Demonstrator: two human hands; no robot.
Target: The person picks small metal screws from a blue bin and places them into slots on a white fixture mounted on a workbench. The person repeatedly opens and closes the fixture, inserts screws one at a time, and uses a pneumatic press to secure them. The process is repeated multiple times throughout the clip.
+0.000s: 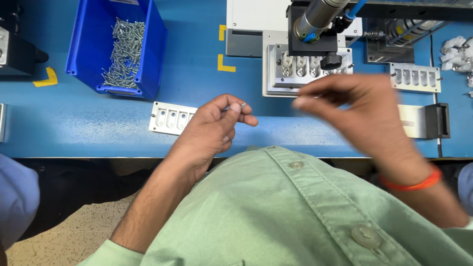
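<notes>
My left hand (pixel 217 123) hovers over the front of the blue table (pixel 88 123), its thumb and fingers pinching a small silver screw (pixel 241 105). Just left of it lies a grey metal fixture plate (pixel 170 118) with several slots, partly hidden by the hand. My right hand (pixel 359 106) is blurred, raised in front of the press fixture (pixel 305 66), with the fingertips drawn together; whether it holds anything cannot be made out. An orange band (pixel 414 183) circles that wrist.
A blue bin (pixel 148 54) full of silver screws stands at the back left. A pneumatic press with a steel cylinder (pixel 320 17) rises behind the fixture. Another slotted plate (pixel 416 77), a black-ended block (pixel 436 120) and white parts (pixel 456 49) lie right. Yellow corner marks (pixel 224 64) show.
</notes>
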